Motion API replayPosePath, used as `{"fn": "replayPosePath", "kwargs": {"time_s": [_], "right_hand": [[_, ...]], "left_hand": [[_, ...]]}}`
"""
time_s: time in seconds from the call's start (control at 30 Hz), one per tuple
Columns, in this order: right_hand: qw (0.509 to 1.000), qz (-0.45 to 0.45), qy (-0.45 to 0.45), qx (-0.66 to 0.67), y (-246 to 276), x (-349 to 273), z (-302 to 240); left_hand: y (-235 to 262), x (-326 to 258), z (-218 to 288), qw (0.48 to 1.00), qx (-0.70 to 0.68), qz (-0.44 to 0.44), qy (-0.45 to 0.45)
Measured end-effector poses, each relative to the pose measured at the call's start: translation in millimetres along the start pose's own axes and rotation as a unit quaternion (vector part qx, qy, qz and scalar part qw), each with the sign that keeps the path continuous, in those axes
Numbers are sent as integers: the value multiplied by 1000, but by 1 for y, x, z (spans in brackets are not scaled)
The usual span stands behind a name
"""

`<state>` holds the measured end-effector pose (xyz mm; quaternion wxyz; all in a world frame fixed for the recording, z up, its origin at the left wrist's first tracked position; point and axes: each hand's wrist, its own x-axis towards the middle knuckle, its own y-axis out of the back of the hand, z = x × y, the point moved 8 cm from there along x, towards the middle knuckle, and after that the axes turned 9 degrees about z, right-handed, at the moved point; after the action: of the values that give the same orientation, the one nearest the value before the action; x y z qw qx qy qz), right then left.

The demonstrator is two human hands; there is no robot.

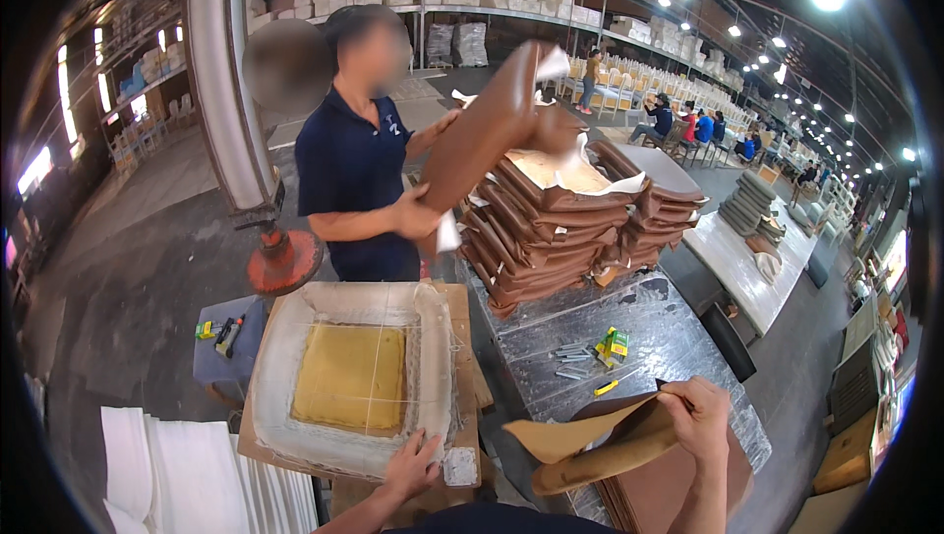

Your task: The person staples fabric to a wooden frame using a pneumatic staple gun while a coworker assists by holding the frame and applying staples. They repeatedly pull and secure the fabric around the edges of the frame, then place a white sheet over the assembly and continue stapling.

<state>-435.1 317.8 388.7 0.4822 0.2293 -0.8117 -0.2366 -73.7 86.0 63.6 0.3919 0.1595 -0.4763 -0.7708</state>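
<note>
Pinching the upper edge of a curled brown sheet (580,441), the right hand (696,416) has its fingers clamped together above a stack of brown sheets (644,504) on the dark surface (536,352). The left hand (411,467) rests, fingers slightly apart, at the near right corner of a white padded frame (270,367) around a yellow panel (349,377). Beyond the curled sheet, a green-and-yellow box (614,343) bears printing too small to tell, beside loose metal strips (572,359) and a yellow cutter (606,387). Across, a co-worker (359,155) in a navy shirt with a small white chest emblem holds a brown cover (482,146), partly blurred.
</note>
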Motion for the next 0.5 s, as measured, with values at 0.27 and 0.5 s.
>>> {"fn": "replayPosePath", "kwargs": {"time_s": [0.27,0.5], "right_hand": [[998,-36,29,35,-21,15,4],[986,-116,71,97,-61,26,-17]], "left_hand": [[11,-35,-14,1000,-1,24,20],[30,-72,-40,991,54,71,96]]}}
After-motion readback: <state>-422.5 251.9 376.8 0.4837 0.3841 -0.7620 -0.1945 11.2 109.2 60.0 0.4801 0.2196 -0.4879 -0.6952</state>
